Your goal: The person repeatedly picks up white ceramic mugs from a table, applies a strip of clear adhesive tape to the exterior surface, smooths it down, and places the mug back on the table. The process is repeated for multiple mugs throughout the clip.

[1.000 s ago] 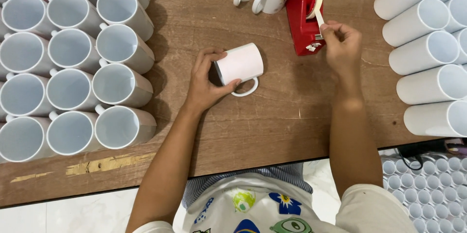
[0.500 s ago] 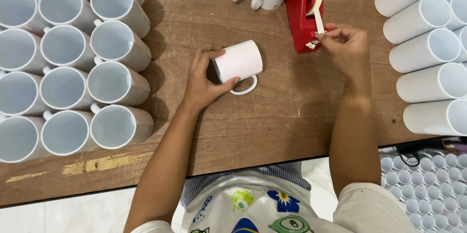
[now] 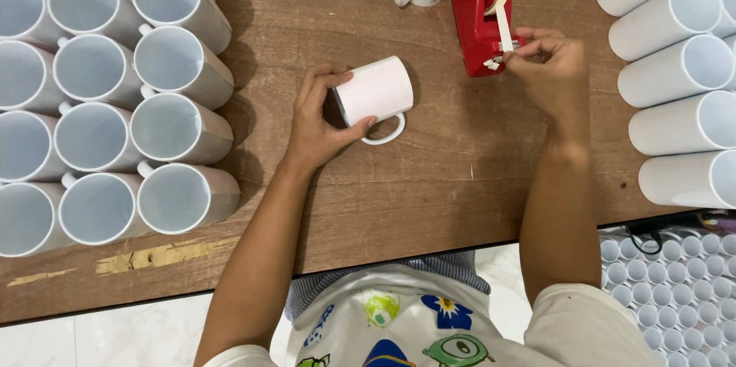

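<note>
On the counter [image 3: 429, 198], the left hand [image 3: 322, 126] grips a white mug [image 3: 374, 91] lying sideways, axis toward the right hand [image 3: 548, 68] pinching tape [image 3: 504, 26] at the red dispenser [image 3: 479, 18].

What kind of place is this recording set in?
Probably a small mug-decorating or packing workshop: rows of plain white mugs lie across a wooden worktable, more sit in trays below, and a red tape dispenser stands ready.
</note>
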